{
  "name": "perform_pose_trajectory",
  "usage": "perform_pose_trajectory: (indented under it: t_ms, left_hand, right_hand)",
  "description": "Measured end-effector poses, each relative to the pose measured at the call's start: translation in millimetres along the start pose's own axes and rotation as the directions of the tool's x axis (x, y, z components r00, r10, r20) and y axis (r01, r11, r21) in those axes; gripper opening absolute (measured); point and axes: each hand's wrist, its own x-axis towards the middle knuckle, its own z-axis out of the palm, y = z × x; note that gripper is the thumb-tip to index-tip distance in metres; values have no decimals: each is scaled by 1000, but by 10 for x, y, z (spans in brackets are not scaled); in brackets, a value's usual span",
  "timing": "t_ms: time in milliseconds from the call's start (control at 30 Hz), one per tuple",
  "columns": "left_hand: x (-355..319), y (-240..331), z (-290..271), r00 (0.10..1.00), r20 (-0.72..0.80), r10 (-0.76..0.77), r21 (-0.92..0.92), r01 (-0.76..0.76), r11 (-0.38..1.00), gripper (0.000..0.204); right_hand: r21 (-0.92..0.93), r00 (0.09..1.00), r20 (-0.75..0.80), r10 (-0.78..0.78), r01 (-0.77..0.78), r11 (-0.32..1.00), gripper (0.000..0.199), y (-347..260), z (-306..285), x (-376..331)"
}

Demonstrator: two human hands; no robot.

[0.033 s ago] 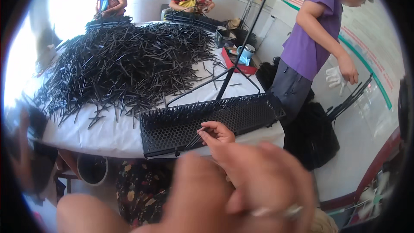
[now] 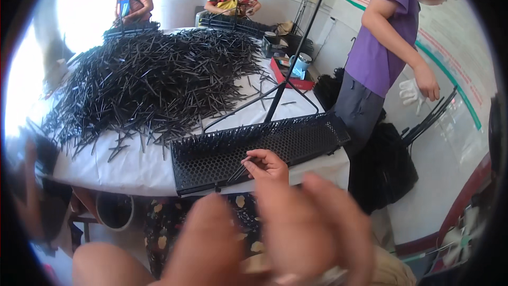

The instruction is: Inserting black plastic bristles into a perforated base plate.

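The right hand (image 2: 271,166) has its grip drawn nearly together, thumb and fingers pinching a few thin black sticks (image 2: 236,173); they overlap too much to count. The sticks slant down to the left, above the near part of a perforated black tray (image 2: 201,173). A large blurred hand close to the camera, apparently the left (image 2: 299,233), hides part of the right forearm; I cannot tell whether its grip is spread or holding anything.

Compared with the earlier frame, the right hand stays in the same spot, while the blurred hand sits lower with its fingers farther apart, showing more flowered cloth (image 2: 157,233) between them.

One such tray lies at the near edge of the white-covered worktop (image 2: 140,172). Beyond are one heap of black sticks (image 2: 159,74), uncountable, one red box (image 2: 303,84), one mug (image 2: 301,64), two seated people and one standing person (image 2: 389,47).
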Motion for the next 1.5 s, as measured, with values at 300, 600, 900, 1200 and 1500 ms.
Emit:
perform_pose_trajectory:
  t_ms: [300, 600, 900, 1200, 1500]
  left_hand:
    - [88, -420, -53, 959, -149, -242, -54, 236, 970, 16]
    - [-272, -572, 2024, 805, -1, -593, -415, 539, 733, 33]
    - [-426, -331, 2551, 749, 199, -632, -347, 657, 669, 52]
    - [-396, -369, 2551, 736, 206, -645, -362, 670, 648, 52]
    - [-419, -382, 2547, 746, 214, -630, -422, 652, 630, 48]
  right_hand:
    - [53, 998, -1, -59, 59, 997, 18, 105, -168, -72]
    - [-34, 962, -114, -246, 244, 969, 16, 35, -408, 582]
    - [-218, 932, 3, -363, 354, 909, 17, 329, -221, 552]
    - [-360, 841, 282, -462, 539, 761, 13, 315, -129, 700]
    - [-491, 629, 515, -583, 773, 401, 16, 216, -127, 822]
